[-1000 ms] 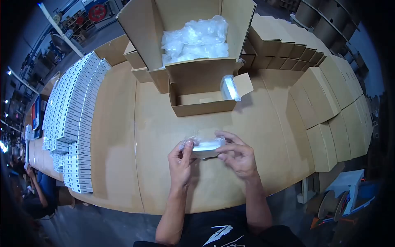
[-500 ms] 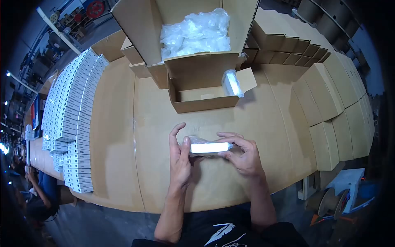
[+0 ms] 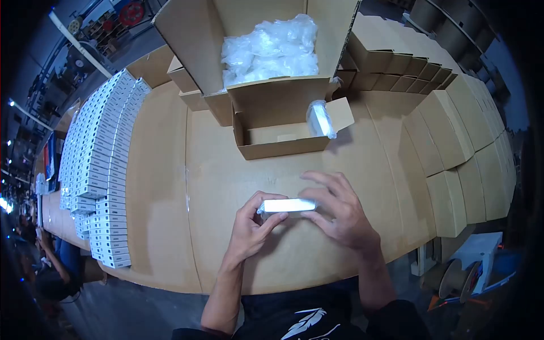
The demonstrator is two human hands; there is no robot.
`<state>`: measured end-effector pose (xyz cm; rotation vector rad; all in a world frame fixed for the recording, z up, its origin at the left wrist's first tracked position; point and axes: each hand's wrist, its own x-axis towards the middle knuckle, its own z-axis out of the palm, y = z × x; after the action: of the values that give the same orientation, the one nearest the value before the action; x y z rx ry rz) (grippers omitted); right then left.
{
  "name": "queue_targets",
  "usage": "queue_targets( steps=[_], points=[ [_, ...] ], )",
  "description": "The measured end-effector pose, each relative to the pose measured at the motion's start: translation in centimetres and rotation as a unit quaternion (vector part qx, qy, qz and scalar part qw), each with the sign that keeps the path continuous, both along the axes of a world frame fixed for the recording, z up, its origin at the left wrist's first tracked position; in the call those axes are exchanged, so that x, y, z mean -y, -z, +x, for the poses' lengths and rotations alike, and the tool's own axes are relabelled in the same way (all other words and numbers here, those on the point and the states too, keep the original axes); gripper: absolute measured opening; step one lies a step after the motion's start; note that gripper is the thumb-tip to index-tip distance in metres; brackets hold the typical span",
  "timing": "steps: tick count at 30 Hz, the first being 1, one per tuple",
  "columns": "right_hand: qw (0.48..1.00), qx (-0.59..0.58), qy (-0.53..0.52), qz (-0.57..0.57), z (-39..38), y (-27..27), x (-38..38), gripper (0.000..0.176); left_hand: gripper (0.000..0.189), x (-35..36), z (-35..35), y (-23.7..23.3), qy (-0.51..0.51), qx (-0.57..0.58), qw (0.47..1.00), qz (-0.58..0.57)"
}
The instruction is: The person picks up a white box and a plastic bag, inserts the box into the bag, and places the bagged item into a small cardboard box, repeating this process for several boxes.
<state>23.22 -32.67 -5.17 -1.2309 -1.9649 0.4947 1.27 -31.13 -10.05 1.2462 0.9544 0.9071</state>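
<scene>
My left hand is closed on a small white box with clear plastic about its left end, thumb along the lower edge. My right hand is open, its fingers raised and spread, the thumb close to the box's right end. Beyond both hands stands an open brown carton with its lid up. A plastic-wrapped white box leans upright inside its right end, beside the side flap.
Behind the carton, a large box holds clear plastic bags. Stacked small white boxes line the table's left side. Brown cartons are piled along the right and far right. A person is at the far left, beyond the table.
My left hand has wrapped its fingers around the small white box. My right hand has let go of its right end and spread its fingers.
</scene>
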Motion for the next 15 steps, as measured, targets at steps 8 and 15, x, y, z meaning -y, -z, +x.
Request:
queue_targets(
  steps=[8, 15],
  points=[
    [0.988, 0.083, -0.120, -0.043, 1.7, -2.2, -1.6, 0.022, 0.027, -1.5, 0.3, 0.1, 0.038, -0.020, 0.996, 0.076],
    [0.991, -0.020, 0.119, 0.053, 2.0, -3.0, -4.7, 0.021, 0.065, -4.5, -0.4, -1.8, -0.101, -0.218, 0.966, 0.096]
  ],
)
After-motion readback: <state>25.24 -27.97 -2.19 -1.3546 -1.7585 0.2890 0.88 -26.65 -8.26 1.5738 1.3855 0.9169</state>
